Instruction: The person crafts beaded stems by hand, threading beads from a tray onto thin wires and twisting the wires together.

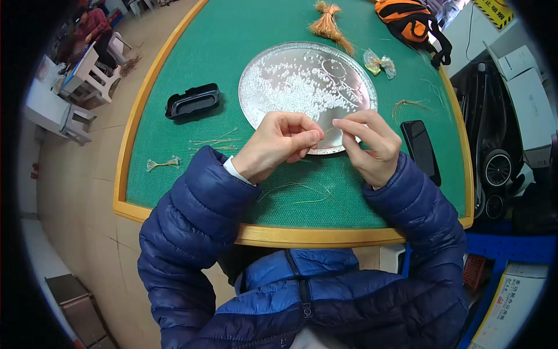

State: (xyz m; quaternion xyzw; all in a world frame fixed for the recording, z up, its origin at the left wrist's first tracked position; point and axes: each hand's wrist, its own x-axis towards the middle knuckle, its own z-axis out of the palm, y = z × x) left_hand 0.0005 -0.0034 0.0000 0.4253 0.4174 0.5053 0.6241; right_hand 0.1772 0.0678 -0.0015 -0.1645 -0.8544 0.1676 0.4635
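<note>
My left hand [280, 141] is closed in a pinch, thumb against curled fingers, over the near edge of a round silver tray [334, 68]. Facing it, a short gap away, my right hand [375, 145] has its thumb and fingertips drawn close together. Whatever fine piece lies in either hand is too small to make out. Many small clear beads [285, 87] are spread over the tray, mostly left and centre. Thin loose strands [311, 202] lie on the green table below my hands. To the left rest several bead-tipped strands [215, 141] and a tied bundle of them [164, 163].
A black plastic tray [195, 103] stands left of the silver one. At right lies a phone [419, 148]. Behind are a straw-coloured fibre bundle [328, 23], a small plastic bag [379, 63] and an orange-black bag [411, 26]. A wooden rim [325, 235] borders the green table [192, 58].
</note>
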